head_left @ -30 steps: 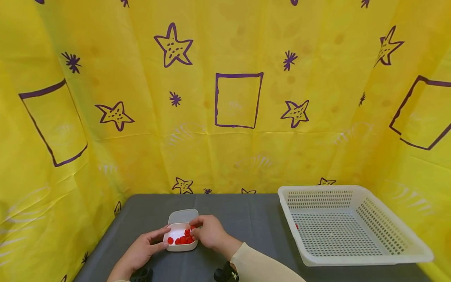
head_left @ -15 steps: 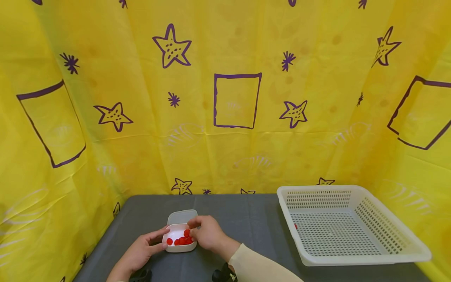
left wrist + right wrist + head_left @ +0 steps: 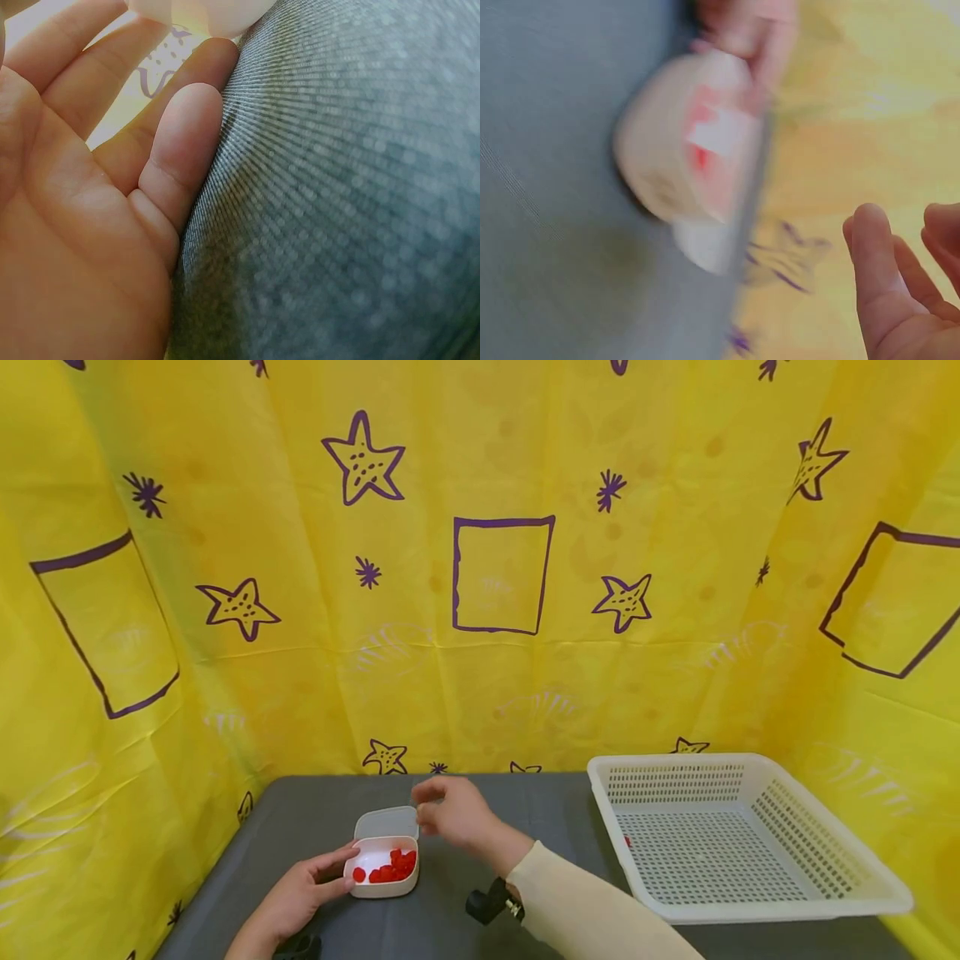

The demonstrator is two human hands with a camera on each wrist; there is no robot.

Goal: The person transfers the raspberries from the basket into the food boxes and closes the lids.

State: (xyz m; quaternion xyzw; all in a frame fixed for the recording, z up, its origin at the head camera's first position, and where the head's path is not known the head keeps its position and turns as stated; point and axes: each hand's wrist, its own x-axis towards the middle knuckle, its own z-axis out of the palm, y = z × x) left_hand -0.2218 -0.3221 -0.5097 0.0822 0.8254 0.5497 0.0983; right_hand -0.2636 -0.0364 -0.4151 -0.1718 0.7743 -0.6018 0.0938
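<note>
A small cream box stands on the dark cloth with its translucent lid raised behind it. Several small red pieces lie inside, mostly heaped at the right. My left hand holds the box's left side between thumb and fingers; in the left wrist view, its fingertips meet the pale box. My right hand is above and right of the lid. Its thumb and fingers stand apart with nothing seen between them in the right wrist view. There the box is blurred.
At the right of the dark table stands a large white perforated basket. A small red spot shows at its left wall. A yellow curtain with purple drawings hangs behind and at both sides.
My right hand has lifted out of the box and moved up and slightly right. The red pieces at the right are now uncovered. The left hand keeps its hold on the box.
</note>
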